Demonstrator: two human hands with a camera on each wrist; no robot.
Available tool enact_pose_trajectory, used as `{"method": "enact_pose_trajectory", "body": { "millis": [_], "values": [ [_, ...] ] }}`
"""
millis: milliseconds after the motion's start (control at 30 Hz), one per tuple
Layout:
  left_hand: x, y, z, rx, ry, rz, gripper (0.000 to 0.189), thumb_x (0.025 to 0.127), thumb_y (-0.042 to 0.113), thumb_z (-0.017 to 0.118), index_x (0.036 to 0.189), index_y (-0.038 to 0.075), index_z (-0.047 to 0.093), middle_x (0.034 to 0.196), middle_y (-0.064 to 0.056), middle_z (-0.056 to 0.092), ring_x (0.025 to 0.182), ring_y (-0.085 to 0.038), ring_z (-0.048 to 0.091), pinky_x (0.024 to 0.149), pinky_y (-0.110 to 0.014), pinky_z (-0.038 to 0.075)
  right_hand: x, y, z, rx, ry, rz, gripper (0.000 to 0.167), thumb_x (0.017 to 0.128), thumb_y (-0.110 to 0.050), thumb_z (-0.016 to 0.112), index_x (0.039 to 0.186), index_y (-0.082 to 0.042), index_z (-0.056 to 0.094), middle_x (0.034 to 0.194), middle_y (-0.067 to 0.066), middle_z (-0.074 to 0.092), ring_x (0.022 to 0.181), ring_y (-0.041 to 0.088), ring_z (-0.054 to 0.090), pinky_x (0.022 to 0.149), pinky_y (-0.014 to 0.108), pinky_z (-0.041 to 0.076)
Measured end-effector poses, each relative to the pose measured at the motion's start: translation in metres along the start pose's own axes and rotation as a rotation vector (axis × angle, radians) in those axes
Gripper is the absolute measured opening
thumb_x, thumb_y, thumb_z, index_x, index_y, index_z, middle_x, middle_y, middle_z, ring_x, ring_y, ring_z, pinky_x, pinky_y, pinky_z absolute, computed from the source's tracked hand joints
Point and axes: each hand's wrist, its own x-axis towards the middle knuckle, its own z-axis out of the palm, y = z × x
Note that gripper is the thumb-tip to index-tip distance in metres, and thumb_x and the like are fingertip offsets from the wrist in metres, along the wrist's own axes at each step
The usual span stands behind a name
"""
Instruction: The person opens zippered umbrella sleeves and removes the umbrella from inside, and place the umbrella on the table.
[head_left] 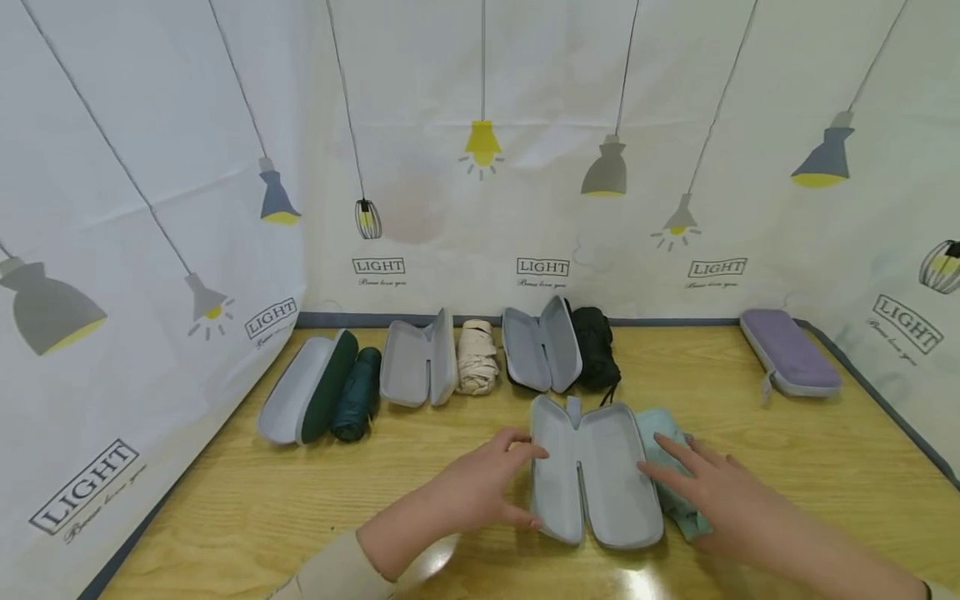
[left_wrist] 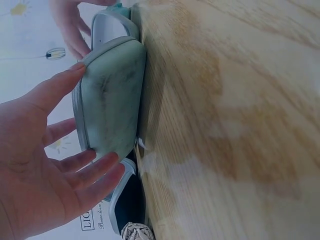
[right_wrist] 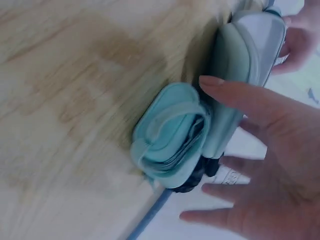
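Observation:
A mint hard case [head_left: 618,492] with grey lining lies spread open on the wooden table, its two halves joined at a hinge. My left hand [head_left: 491,479] is at its left half, fingers and thumb spread along the rim; the left wrist view shows the half's mint outer shell [left_wrist: 112,95]. Beside the right half lies a mint folded umbrella [right_wrist: 172,130] with a strap loop at its end. Over the umbrella, my right hand [head_left: 712,483] reaches in with spread fingers, fingertips close to the case's right rim. Nothing is gripped in the right palm.
Behind stand a dark green case [head_left: 322,392] with a teal umbrella [head_left: 357,396], a grey-lined case [head_left: 416,362] with a beige umbrella [head_left: 477,358], and another case [head_left: 543,346] with a black umbrella [head_left: 596,350]. A closed purple case [head_left: 795,354] lies far right. Printed cloth walls [head_left: 450,233] border the table.

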Motion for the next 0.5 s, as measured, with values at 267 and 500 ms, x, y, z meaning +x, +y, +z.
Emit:
{"method": "enact_pose_trajectory", "body": {
  "millis": [267,500],
  "values": [
    [0.0005,0.0001,0.0026,0.015,0.013,0.009,0.064,0.08,0.047,0.078,0.134,0.026,0.053,0.146,-0.004,0.036,0.121,-0.017,0.05,0.09,-0.031,0.048,0.003,0.009,0.0065,0.108,-0.126,0.085,0.089,0.07,-0.011,0.087,0.147,-0.011,0.043,0.145,0.032,0.036,0.125,0.061,0.035,0.075,0.054,0.051],
    [0.0049,0.0057,0.0076,0.018,0.049,0.047,0.057,0.08,0.047,0.078,0.128,0.026,0.056,0.146,-0.003,0.037,0.117,-0.016,0.053,0.088,-0.029,0.048,-0.0042,0.0088,0.0094,-0.011,-0.06,0.097,0.077,0.072,-0.031,0.086,0.138,-0.007,0.054,0.141,0.033,0.041,0.119,0.059,0.043,0.081,0.063,0.048]
  ]
}}
